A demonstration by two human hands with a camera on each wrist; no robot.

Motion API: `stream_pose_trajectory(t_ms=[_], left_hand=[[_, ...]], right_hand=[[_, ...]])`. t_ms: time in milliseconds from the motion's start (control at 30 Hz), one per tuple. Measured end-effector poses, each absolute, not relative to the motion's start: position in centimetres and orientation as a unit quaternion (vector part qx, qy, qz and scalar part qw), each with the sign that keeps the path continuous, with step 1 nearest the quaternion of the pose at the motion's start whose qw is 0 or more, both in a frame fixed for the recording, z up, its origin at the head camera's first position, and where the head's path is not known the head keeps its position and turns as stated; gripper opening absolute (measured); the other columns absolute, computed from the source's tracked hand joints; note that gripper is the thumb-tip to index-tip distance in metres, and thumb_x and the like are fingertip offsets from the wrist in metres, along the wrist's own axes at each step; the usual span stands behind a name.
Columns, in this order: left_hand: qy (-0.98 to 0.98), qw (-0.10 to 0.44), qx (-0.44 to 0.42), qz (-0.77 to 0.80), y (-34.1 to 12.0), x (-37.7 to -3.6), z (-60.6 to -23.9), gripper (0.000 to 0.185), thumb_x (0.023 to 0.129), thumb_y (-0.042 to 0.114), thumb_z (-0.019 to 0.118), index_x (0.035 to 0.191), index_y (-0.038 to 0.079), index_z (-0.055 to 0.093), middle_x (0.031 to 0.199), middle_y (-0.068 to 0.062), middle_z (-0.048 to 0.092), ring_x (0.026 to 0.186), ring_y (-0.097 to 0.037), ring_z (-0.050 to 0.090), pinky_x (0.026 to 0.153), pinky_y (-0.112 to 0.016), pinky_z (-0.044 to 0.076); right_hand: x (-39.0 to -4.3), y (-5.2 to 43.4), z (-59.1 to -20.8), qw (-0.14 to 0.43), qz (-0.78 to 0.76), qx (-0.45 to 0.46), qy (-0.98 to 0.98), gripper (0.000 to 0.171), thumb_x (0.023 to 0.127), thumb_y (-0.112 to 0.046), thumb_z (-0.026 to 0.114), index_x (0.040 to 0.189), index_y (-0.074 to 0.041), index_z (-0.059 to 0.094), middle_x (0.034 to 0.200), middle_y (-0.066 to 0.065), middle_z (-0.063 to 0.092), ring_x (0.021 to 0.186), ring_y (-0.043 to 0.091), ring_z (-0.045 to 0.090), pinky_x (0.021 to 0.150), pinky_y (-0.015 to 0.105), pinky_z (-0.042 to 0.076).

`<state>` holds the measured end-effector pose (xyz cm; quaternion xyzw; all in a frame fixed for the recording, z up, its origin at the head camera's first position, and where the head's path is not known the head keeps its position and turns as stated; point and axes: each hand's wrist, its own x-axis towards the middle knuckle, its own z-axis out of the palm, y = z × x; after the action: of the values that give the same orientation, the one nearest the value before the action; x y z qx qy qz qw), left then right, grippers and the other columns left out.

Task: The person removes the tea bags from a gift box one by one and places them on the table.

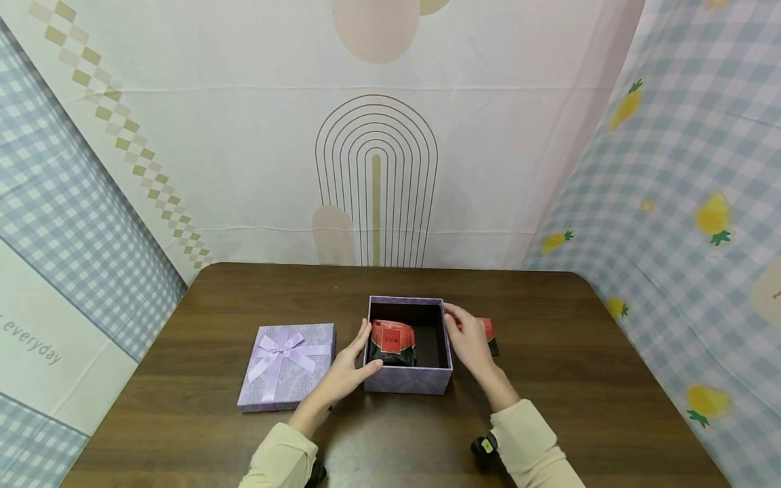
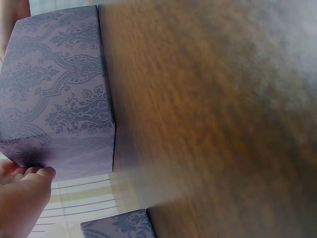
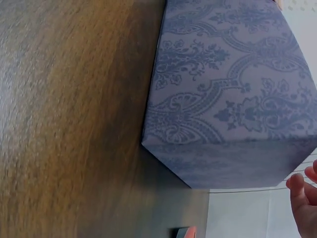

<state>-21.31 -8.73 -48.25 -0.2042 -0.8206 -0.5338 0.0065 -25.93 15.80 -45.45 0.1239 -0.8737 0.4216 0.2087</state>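
Mid-tabletop, near edge side: both hands flank an open lilac box [image 1: 407, 379].
Left hand [image 1: 349, 371]: fingers straight, laid flat against the box's left wall, thumb at the near-left corner; grip loose and uncurled, pressing rather than clasping. In the left wrist view only the fingertips [image 2: 27, 174] show, touching the patterned wall [image 2: 54, 89].
Right hand [image 1: 470, 342]: fingers extended along the box's right wall, tips up at the far-right rim; grip likewise uncurled, holding nothing. Right wrist view shows fingertips [image 3: 303, 191] just beside the box corner [image 3: 223, 99].
Box: square, damask print, lid off, dark interior; sits at the middle of the tabletop [image 1: 610, 379], closer to the near edge than the far one.
Inside box: a red-and-black packet [image 1: 392, 342], lying in the left half, tilted against the left wall.
Behind right hand: a second red packet [image 1: 489, 332] on the tabletop, just beside the box's right side, mostly hidden by the hand.
Lid [image 1: 287, 364]: lilac, satin bow on top, flat on the tabletop left of the box, just beside the left hand.
Sleeves: cream, both forearms entering from the near edge.
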Motion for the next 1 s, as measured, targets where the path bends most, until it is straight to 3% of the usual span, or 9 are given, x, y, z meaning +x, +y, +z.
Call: stream_pose_trajectory(t_ms=[233, 467, 600, 733, 867, 1000], left_hand=[[-0.820, 0.003, -0.202, -0.536, -8.8, -21.3, -48.2, 0.073, 0.084, 0.011, 0.062, 0.142, -0.005, 0.021, 0.149, -0.017, 0.009, 0.136, -0.031, 0.015, 0.108, -0.048, 0.016], [-0.818, 0.004, -0.202, -0.538, -8.8, -21.3, -48.4, 0.073, 0.084, 0.011, 0.062, 0.141, -0.005, 0.021, 0.149, -0.020, 0.010, 0.136, -0.031, 0.015, 0.108, -0.049, 0.015], [-0.817, 0.007, -0.206, -0.538, -8.8, -21.3, -48.4, 0.073, 0.084, 0.011, 0.062, 0.141, -0.007, 0.021, 0.148, -0.023, 0.011, 0.136, -0.031, 0.015, 0.107, -0.049, 0.015], [-0.818, 0.003, -0.202, -0.538, -8.8, -21.4, -48.4, 0.072, 0.084, 0.010, 0.062, 0.141, -0.006, 0.021, 0.149, -0.021, 0.011, 0.136, -0.030, 0.015, 0.108, -0.049, 0.015], [-0.817, -0.002, -0.196, -0.542, -8.7, -20.8, -47.4, 0.071, 0.085, 0.007, 0.061, 0.142, -0.005, 0.021, 0.149, -0.020, 0.010, 0.136, -0.030, 0.015, 0.108, -0.048, 0.015], [-0.817, -0.012, -0.195, -0.543, -8.4, -19.8, -45.2, 0.069, 0.085, 0.003, 0.059, 0.141, -0.007, 0.020, 0.148, -0.023, 0.010, 0.135, -0.034, 0.015, 0.108, -0.050, 0.015]], right_hand=[[-25.7, 15.2, -45.3, 0.208, 0.406, 0.144, -0.878, 0.026, 0.087, -0.004, 0.057, 0.112, 0.002, 0.063, 0.105, 0.017, 0.066, 0.085, 0.024, 0.063, 0.072, 0.041, 0.050], [-25.4, 14.2, -44.8, 0.142, 0.404, 0.162, -0.889, 0.029, 0.089, -0.007, 0.057, 0.116, -0.001, 0.061, 0.091, 0.013, 0.065, 0.059, 0.012, 0.048, 0.059, 0.029, 0.043], [-25.2, 13.3, -44.5, 0.094, 0.392, 0.179, -0.898, 0.034, 0.089, -0.009, 0.056, 0.122, 0.000, 0.057, 0.088, 0.013, 0.064, 0.056, 0.009, 0.046, 0.054, 0.026, 0.040], [-25.2, 12.3, -44.4, 0.055, 0.374, 0.189, -0.906, 0.040, 0.091, -0.012, 0.055, 0.129, -0.001, 0.051, 0.071, 0.004, 0.054, 0.047, 0.008, 0.040, 0.046, 0.024, 0.036], [-25.2, 11.2, -44.6, 0.037, 0.348, 0.195, -0.916, 0.042, 0.091, -0.014, 0.055, 0.130, 0.000, 0.048, 0.082, 0.009, 0.059, 0.047, 0.009, 0.040, 0.052, 0.027, 0.040], [-25.1, 10.4, -44.9, 0.013, 0.318, 0.195, -0.928, 0.044, 0.090, -0.015, 0.056, 0.130, 0.002, 0.048, 0.106, 0.019, 0.061, 0.067, 0.018, 0.057, 0.072, 0.039, 0.049]])
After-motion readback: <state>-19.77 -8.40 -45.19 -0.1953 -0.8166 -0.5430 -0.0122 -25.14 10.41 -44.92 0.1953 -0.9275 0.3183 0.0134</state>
